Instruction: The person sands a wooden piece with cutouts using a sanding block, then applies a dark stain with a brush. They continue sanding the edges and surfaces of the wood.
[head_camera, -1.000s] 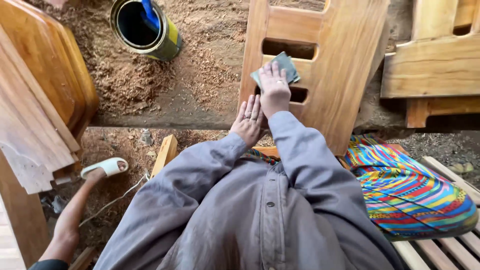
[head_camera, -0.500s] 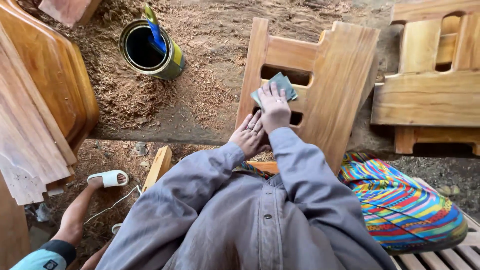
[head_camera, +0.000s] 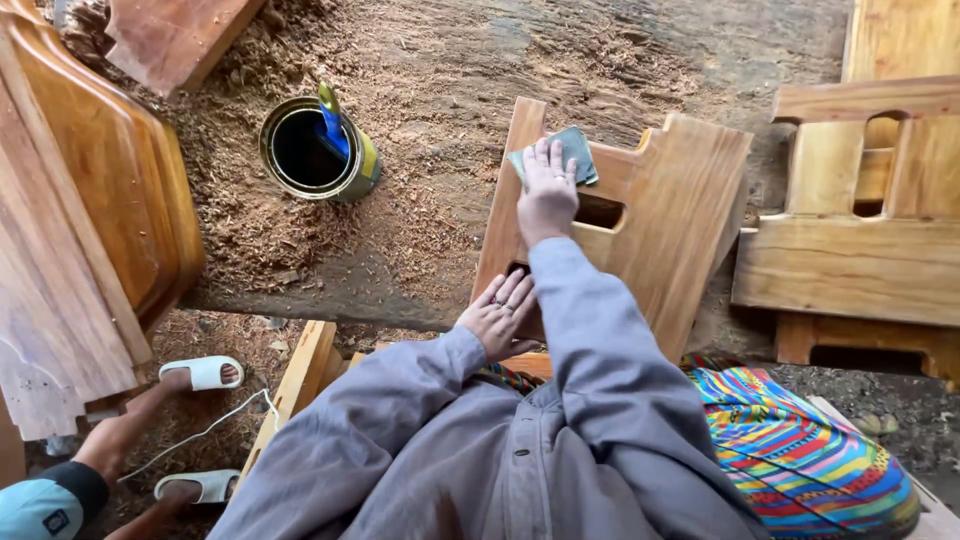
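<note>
A light wooden panel (head_camera: 660, 225) with slots cut through it lies tilted in front of me on the sawdust floor. My right hand (head_camera: 546, 196) presses a grey-green sheet of sandpaper (head_camera: 574, 152) flat against the panel's upper left part. Rings show on my left hand (head_camera: 497, 313), which rests with spread fingers on the panel's near lower edge. Both arms are in grey sleeves.
An open tin can (head_camera: 315, 150) with a blue-handled brush stands to the left on sawdust. Varnished wooden boards (head_camera: 80, 220) lie at far left, more slotted wooden pieces (head_camera: 860, 230) at right. A striped colourful cloth (head_camera: 800, 460) is at lower right. Another person's sandalled feet (head_camera: 200, 375) show at lower left.
My right hand has slid the sandpaper farther up the panel, away from me. The left hand stays at the near edge. The view has shifted a little.
</note>
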